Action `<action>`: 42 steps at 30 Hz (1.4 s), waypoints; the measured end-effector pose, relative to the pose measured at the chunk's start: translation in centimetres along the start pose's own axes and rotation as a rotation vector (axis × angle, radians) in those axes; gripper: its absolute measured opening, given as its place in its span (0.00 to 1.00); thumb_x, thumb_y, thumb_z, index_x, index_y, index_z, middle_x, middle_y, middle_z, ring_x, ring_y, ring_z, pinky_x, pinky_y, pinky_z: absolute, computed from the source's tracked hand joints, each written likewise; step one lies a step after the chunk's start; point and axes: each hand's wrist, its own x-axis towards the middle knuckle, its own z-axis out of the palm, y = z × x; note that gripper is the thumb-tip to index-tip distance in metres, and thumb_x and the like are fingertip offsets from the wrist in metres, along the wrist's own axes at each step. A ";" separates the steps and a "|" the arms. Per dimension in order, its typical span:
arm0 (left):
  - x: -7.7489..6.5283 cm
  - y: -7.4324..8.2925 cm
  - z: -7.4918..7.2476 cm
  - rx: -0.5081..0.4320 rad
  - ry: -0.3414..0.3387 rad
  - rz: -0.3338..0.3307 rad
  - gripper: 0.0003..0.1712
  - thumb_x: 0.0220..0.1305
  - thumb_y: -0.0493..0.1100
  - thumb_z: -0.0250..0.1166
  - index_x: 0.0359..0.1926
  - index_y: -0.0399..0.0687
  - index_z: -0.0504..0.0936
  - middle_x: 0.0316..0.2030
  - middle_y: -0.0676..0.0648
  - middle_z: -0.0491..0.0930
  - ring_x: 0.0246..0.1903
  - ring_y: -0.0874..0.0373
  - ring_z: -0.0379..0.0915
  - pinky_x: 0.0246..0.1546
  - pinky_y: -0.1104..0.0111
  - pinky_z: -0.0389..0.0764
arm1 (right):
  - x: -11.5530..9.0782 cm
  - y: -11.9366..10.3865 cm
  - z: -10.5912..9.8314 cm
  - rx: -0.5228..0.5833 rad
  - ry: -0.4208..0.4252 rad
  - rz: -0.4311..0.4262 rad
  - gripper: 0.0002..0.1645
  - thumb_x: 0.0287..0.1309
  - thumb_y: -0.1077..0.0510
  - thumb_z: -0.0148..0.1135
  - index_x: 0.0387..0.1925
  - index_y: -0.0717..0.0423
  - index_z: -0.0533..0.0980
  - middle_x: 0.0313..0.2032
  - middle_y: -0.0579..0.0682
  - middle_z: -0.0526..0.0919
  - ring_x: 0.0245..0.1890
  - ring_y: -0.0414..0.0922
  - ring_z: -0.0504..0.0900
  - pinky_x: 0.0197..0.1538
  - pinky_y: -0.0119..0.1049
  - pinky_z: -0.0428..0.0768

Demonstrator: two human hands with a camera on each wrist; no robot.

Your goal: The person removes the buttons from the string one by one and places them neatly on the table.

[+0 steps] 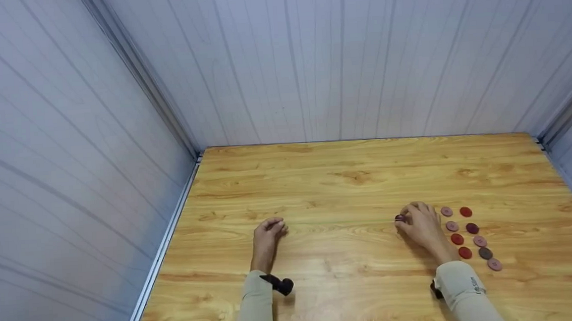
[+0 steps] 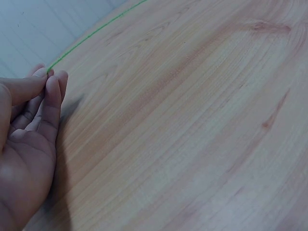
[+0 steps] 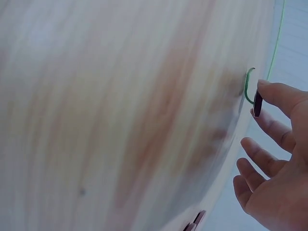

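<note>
My left hand (image 1: 266, 240) pinches a thin green string (image 2: 96, 35) between thumb and fingertips, and in the left wrist view the string runs taut up and to the right. Over on the right, my right hand (image 1: 423, 227) pinches a dark purple button (image 3: 258, 105) by its edge between thumb and index finger. A short curved green string end (image 3: 247, 86) pokes out of the button on one side. On its other side the string stretches away upward in the right wrist view. The other right fingers are loosely bent.
Two uneven columns of loose buttons lie right of my right hand: pink (image 1: 479, 241), red (image 1: 465, 253), dark purple (image 1: 472, 228) and grey-brown (image 1: 485, 253). The wooden table (image 1: 317, 178) meets pale panel walls (image 1: 281, 81) at the back and both sides.
</note>
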 end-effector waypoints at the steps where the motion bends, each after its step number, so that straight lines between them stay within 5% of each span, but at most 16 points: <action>1: 0.0 0.0 0.0 -0.002 0.004 0.000 0.11 0.62 0.29 0.62 0.45 0.27 0.76 0.36 0.44 0.79 0.37 0.51 0.81 0.45 0.62 0.84 | 0.0 0.1 -0.1 0.000 0.001 0.003 0.16 0.58 0.51 0.66 0.42 0.57 0.76 0.57 0.65 0.69 0.62 0.67 0.59 0.60 0.66 0.54; 23: 0.0 0.1 -0.1 0.017 -0.017 -0.002 0.15 0.63 0.31 0.61 0.49 0.25 0.75 0.37 0.44 0.78 0.36 0.55 0.79 0.44 0.64 0.84 | -0.7 1.6 -1.7 -0.029 0.000 0.016 0.17 0.60 0.53 0.63 0.46 0.58 0.75 0.60 0.68 0.65 0.62 0.68 0.55 0.67 0.66 0.45; 42: 0.0 -0.1 0.0 -0.015 -0.009 0.015 0.11 0.62 0.30 0.62 0.45 0.26 0.76 0.38 0.40 0.79 0.34 0.56 0.80 0.42 0.65 0.84 | -1.2 2.5 -2.4 -0.022 -0.002 0.042 0.16 0.60 0.53 0.63 0.46 0.59 0.74 0.60 0.68 0.64 0.63 0.70 0.53 0.60 0.69 0.52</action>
